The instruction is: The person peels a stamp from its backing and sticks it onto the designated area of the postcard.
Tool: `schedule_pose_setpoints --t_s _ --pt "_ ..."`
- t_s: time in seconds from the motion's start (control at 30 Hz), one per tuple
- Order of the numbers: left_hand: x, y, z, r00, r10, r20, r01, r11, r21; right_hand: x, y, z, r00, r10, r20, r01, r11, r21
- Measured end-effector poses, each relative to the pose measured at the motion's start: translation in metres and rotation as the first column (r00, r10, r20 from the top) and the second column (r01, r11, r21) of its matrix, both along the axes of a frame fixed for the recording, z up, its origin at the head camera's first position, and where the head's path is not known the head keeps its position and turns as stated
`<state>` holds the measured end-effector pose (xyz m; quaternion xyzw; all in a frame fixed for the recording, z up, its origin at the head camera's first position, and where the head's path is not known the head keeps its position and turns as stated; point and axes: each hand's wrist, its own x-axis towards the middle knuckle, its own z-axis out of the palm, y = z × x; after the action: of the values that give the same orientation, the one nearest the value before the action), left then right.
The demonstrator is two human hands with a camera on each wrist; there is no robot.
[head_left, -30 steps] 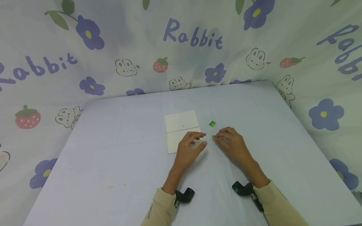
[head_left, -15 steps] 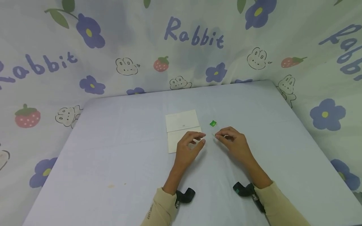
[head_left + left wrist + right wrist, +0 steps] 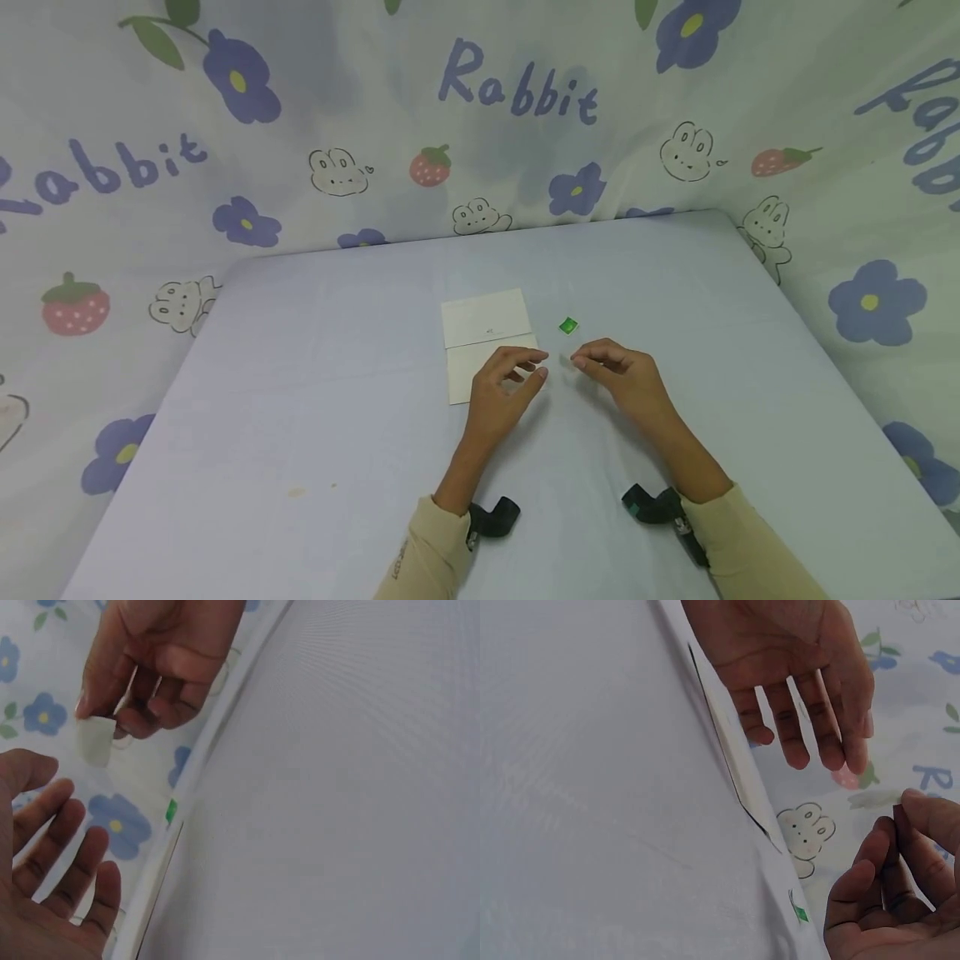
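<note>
My right hand (image 3: 626,379) pinches a small pale square (image 3: 96,741), thin like paper or a sticker, between thumb and forefinger. In the right wrist view this thin piece (image 3: 874,799) is seen almost edge-on and sticks out toward the other hand. My left hand (image 3: 501,385) is held just left of it, fingers relaxed and apart, with nothing between them. Its fingers overlap the lower half of a cream-white card or booklet (image 3: 487,318), which has a line across its middle. A green square with a pale border (image 3: 568,326) lies on the table behind the right hand.
The table (image 3: 337,333) is covered in a white cloth with small stains (image 3: 297,492) near the front left. Behind it hangs a patterned curtain (image 3: 405,100) with flowers and rabbits. Black wrist devices (image 3: 495,518) sit at both sleeves.
The square in my right hand showed a green side earlier; now its pale side shows, turned by the fingers. My left hand has stayed nearly still, its thumb slightly higher.
</note>
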<state>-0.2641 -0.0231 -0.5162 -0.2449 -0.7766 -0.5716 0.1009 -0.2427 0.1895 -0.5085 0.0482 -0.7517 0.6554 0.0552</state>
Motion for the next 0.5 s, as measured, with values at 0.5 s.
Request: schedule_pose_setpoints --t_s 0.5 --pt "-0.0017 0.0010 -0.0014 1.000 -0.010 -0.016 0.011 0.999 0.040 0.0011 0.0020 0.0025 0.983 0.147 0.107 -0.126 0.976 -0.179"
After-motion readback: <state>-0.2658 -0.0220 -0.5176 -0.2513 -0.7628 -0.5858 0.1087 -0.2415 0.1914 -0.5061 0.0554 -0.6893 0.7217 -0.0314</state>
